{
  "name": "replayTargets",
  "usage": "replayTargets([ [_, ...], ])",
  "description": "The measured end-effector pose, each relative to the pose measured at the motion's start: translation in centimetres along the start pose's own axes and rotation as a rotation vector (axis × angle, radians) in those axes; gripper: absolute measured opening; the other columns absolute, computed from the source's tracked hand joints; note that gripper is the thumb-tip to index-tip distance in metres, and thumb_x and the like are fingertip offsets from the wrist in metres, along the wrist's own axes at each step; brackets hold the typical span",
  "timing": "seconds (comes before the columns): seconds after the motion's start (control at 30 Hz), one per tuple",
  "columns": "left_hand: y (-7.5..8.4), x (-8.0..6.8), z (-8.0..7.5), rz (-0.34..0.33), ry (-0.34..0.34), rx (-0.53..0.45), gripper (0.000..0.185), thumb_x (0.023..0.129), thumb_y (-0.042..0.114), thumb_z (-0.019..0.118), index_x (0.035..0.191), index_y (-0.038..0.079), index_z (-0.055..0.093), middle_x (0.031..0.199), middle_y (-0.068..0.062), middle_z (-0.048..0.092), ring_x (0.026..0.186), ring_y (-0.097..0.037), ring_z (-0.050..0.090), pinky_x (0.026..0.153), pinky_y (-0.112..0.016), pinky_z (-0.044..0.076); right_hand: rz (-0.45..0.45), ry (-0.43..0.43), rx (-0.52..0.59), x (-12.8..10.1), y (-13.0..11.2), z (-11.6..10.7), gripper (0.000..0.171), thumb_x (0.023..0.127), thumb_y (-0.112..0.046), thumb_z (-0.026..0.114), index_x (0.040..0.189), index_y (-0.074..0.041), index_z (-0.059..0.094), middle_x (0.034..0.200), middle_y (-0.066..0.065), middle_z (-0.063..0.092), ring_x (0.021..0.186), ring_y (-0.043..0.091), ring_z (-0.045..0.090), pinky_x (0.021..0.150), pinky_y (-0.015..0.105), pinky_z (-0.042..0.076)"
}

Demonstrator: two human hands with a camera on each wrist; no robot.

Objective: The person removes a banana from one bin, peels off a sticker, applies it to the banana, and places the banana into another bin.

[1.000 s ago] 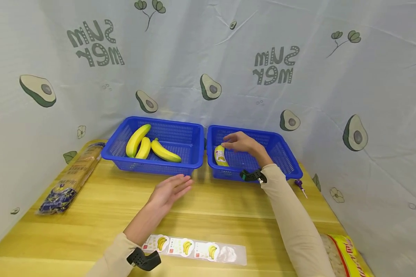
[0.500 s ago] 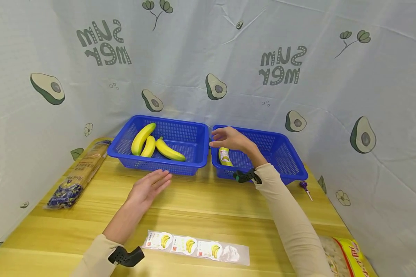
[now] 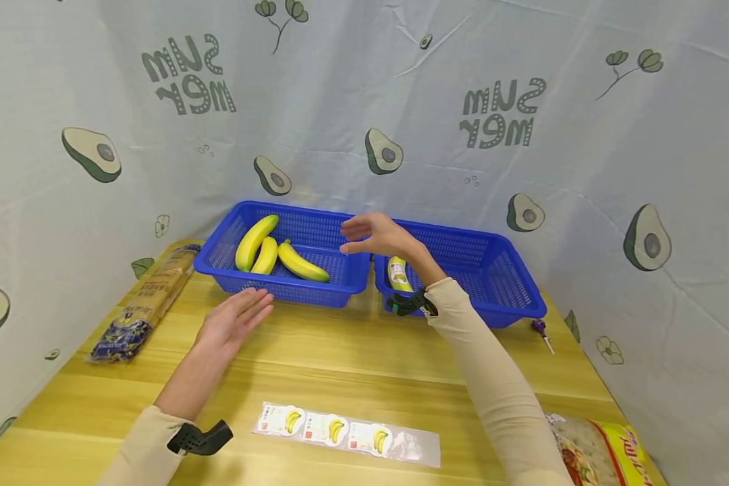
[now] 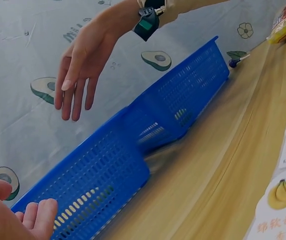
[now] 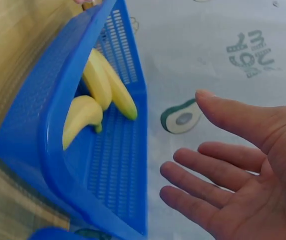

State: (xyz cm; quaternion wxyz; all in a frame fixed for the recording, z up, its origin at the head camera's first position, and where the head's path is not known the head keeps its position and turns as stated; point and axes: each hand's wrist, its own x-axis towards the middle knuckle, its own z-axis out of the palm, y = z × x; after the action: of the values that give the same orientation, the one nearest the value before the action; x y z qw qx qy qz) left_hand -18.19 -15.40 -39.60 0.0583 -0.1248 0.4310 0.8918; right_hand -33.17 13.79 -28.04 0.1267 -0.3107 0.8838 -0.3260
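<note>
Currently neither grip holds anything. Right hand (image 3: 379,236) hangs in the air with fingers spread and relaxed, above the gap between the two baskets, over the right end of the left basket (image 3: 291,291). Left hand (image 3: 231,322) is flat and relaxed, fingers straight, just in front of that basket's front wall; whether it touches the bench (image 3: 352,351) is hard to tell. Three bananas (image 3: 279,253) lie in the left basket, side by side. One labelled banana (image 3: 398,273) lies at the left end of the right basket (image 3: 492,283). Near the bench's front edge lies a sticker strip (image 3: 346,434); at the left edge, a long packet (image 3: 142,304).
</note>
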Motion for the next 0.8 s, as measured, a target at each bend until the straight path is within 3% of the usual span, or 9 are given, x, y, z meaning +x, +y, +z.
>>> replayTargets([
  [0.17, 1.1, 0.0, -0.7, -0.020, 0.021, -0.025, 0.067, 0.115, 0.006, 0.047, 0.173, 0.006, 0.014, 0.156, -0.008, 0.054, 0.138, -0.017, 0.061, 0.116, -0.032, 0.048, -0.015, -0.027, 0.049, 1.6, -0.4, 1.0, 0.062, 0.102, -0.018, 0.079, 0.155, 0.002, 0.054, 0.151, 0.018, 0.063, 0.140, 0.032, 0.061, 0.116, 0.045, 0.051],
  [0.23, 1.7, 0.1, -1.1, -0.028, 0.028, -0.046, 0.066, 0.115, 0.006, 0.045, 0.173, 0.008, 0.014, 0.166, -0.010, 0.043, 0.145, -0.018, 0.054, 0.117, -0.031, 0.047, -0.014, -0.037, 0.063, 2.1, -0.4, 1.4, 0.062, 0.101, -0.017, 0.079, 0.155, 0.002, 0.054, 0.151, 0.018, 0.063, 0.140, 0.032, 0.061, 0.115, 0.043, 0.052],
  [0.33, 2.6, 0.2, -1.6, -0.046, 0.039, -0.108, 0.067, 0.115, 0.006, 0.045, 0.174, 0.012, 0.014, 0.169, -0.008, 0.038, 0.155, -0.019, 0.043, 0.118, -0.030, 0.046, -0.004, -0.053, 0.073, 2.9, -0.4, 1.8, 0.062, 0.101, -0.017, 0.080, 0.154, 0.002, 0.055, 0.151, 0.018, 0.063, 0.139, 0.032, 0.062, 0.114, 0.042, 0.053],
  [0.43, 3.4, 0.3, -2.0, -0.061, 0.033, -0.151, 0.071, 0.114, 0.006, 0.047, 0.174, 0.016, 0.011, 0.157, -0.005, 0.050, 0.156, -0.018, 0.041, 0.119, -0.030, 0.045, 0.013, -0.076, 0.080, 3.6, -0.1, 2.1, 0.063, 0.100, -0.017, 0.081, 0.154, 0.002, 0.055, 0.151, 0.019, 0.063, 0.139, 0.032, 0.062, 0.113, 0.041, 0.053],
  [0.5, 3.8, 0.3, -2.2, -0.064, 0.034, -0.167, 0.072, 0.113, 0.005, 0.049, 0.174, 0.018, 0.012, 0.141, -0.004, 0.062, 0.149, -0.018, 0.051, 0.119, -0.030, 0.044, 0.022, -0.096, 0.080, 4.2, 0.1, 2.4, 0.063, 0.100, -0.018, 0.081, 0.154, 0.002, 0.056, 0.150, 0.018, 0.063, 0.138, 0.031, 0.063, 0.112, 0.040, 0.054],
  [0.6, 4.2, 0.3, -2.6, -0.059, 0.041, -0.206, 0.061, 0.112, 0.003, 0.051, 0.167, 0.015, 0.029, 0.116, -0.004, 0.071, 0.126, -0.018, 0.069, 0.118, -0.032, 0.045, 0.030, -0.112, 0.091, 5.1, 0.4, 2.8, 0.063, 0.099, -0.018, 0.082, 0.153, 0.002, 0.057, 0.149, 0.018, 0.064, 0.137, 0.031, 0.063, 0.111, 0.039, 0.055],
  [0.67, 4.5, 0.4, -2.9, -0.055, 0.056, -0.244, 0.045, 0.111, 0.001, 0.054, 0.154, 0.011, 0.046, 0.106, -0.006, 0.075, 0.110, -0.018, 0.076, 0.117, -0.033, 0.046, 0.033, -0.115, 0.102, 5.5, 0.5, 3.1, 0.063, 0.098, -0.017, 0.083, 0.152, 0.002, 0.057, 0.149, 0.019, 0.064, 0.137, 0.030, 0.064, 0.111, 0.039, 0.055],
  [0.73, 4.8, 0.5, -3.3, -0.054, 0.075, -0.282, 0.032, 0.109, -0.001, 0.056, 0.140, 0.009, 0.056, 0.102, -0.008, 0.075, 0.101, -0.020, 0.078, 0.115, -0.034, 0.048, 0.040, -0.114, 0.113, 5.7, 0.6, 3.3, 0.063, 0.097, -0.017, 0.084, 0.151, 0.002, 0.058, 0.147, 0.019, 0.065, 0.136, 0.030, 0.064, 0.110, 0.039, 0.055],
  [0.8, 5.2, 0.8, -3.7, -0.065, 0.100, -0.309, 0.034, 0.109, -0.001, 0.056, 0.140, 0.012, 0.057, 0.102, -0.009, 0.074, 0.102, -0.021, 0.078, 0.114, -0.034, 0.050, 0.047, -0.110, 0.116, 6.0, 0.7, 3.4, 0.063, 0.096, -0.017, 0.085, 0.151, 0.001, 0.059, 0.145, 0.018, 0.067, 0.134, 0.029, 0.065, 0.109, 0.039, 0.056],
])
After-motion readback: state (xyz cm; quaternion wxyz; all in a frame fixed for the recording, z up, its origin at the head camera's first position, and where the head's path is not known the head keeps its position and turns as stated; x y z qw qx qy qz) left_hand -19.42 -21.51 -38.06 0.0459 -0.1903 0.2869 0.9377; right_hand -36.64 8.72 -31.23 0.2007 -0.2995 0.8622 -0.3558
